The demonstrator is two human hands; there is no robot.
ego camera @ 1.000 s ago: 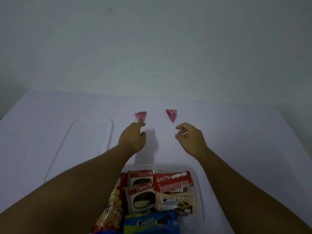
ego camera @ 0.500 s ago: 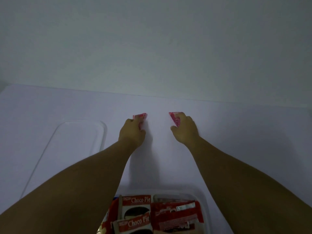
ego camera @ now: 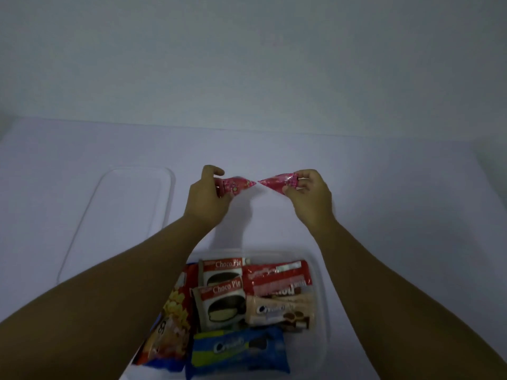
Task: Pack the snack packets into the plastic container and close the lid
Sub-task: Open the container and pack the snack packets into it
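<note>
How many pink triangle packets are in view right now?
2. One pink packet is pinched in the left hand, the other in the right hand, tips nearly meeting above the table. None seen in the container.

dim, bluish, even light; soft shadows on the table [ego camera: 411, 204] beneath the hands; faint glare on the pink wrappers; slight overall softness; wide-angle bending at the edges, forearms stretched

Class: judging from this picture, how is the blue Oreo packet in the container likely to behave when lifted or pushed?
The blue Oreo packet looks puffy and crinkled, so probably light and slightly yielding. Its glossy wrap may slip. It overhangs the container's near edge, so a push might tip it out.
</note>
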